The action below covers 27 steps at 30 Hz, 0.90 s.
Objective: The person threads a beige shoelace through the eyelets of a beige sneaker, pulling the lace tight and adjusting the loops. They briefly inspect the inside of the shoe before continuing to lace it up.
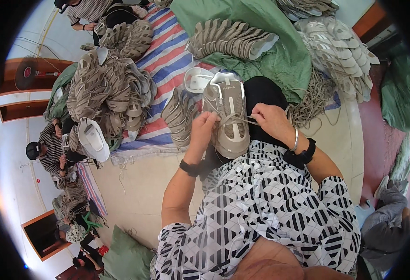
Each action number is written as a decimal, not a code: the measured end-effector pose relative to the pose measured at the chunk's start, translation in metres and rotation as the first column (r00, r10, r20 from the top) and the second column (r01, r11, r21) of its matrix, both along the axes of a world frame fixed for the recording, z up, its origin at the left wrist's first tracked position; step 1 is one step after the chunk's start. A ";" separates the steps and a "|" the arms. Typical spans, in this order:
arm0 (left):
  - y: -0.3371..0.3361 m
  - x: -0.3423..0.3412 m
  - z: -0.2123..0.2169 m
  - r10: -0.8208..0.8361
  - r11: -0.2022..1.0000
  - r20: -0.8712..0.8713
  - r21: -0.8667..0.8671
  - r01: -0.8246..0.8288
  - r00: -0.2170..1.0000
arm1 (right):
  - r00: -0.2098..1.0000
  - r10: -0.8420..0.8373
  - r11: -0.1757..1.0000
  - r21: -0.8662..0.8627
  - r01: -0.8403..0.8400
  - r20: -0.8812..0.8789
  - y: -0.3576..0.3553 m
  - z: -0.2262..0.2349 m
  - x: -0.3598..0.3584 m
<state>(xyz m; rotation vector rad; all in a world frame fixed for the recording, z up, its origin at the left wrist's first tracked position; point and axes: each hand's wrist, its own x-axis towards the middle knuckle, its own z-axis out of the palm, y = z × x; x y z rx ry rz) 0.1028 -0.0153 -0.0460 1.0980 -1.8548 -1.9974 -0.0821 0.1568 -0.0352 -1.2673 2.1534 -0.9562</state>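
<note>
A taupe and white lace-up shoe upper [224,100] rests on my lap, its toe turned toward me. A beige shoelace [233,118] crosses over its front in a loose bow or knot; which of the two I cannot tell. At the shoe's left side my left hand [205,127] is closed, thumb and finger pinching the lace. My right hand [274,120] is closed to the right of the shoe, drawing a stretch of lace taut between its fingers and the knot. A white-lined shoe upper [197,80] lies just beyond.
Nested shoe uppers [179,116] stand left of my knees, on a striped sheet [160,51]. Larger piles [107,88] rise farther left, with more uppers [338,51] at far right. Loose laces [312,95] heap beside a green cloth [279,51]. Other people [51,149] sit along the left.
</note>
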 end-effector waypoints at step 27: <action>0.003 -0.017 -0.004 -0.010 0.924 0.039 -0.381 0.024 0.999 | 0.992 -0.038 0.990 -0.127 0.054 0.124 -0.009 -0.013 0.004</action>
